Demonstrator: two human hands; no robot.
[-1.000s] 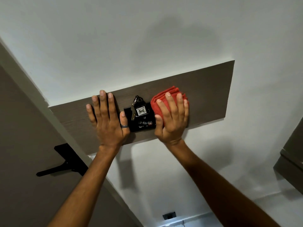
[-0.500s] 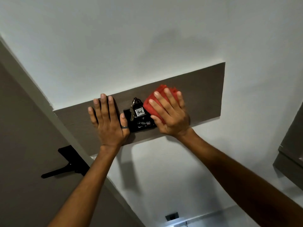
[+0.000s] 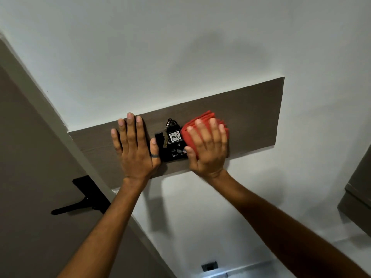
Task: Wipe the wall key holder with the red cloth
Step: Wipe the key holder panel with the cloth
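A dark brown wooden panel (image 3: 251, 117) is fixed across the white wall. A black key holder (image 3: 174, 153) sits on it, with a key (image 3: 165, 140) and a white tag hanging in front. My right hand (image 3: 207, 149) presses a folded red cloth (image 3: 206, 118) flat against the panel, just right of the holder, its thumb touching the holder's right edge. My left hand (image 3: 134, 149) lies flat on the panel at the holder's left, fingers spread, a ring on the thumb.
A brown door (image 3: 30, 177) with a black lever handle (image 3: 80, 205) stands at the left, beside a pale frame. A dark cabinet edge (image 3: 359, 197) shows at the right. A black wall socket (image 3: 209, 265) sits low on the wall.
My right hand with the red cloth slid left toward the holder, then back to the right and straightened. My left hand stayed flat on the panel.
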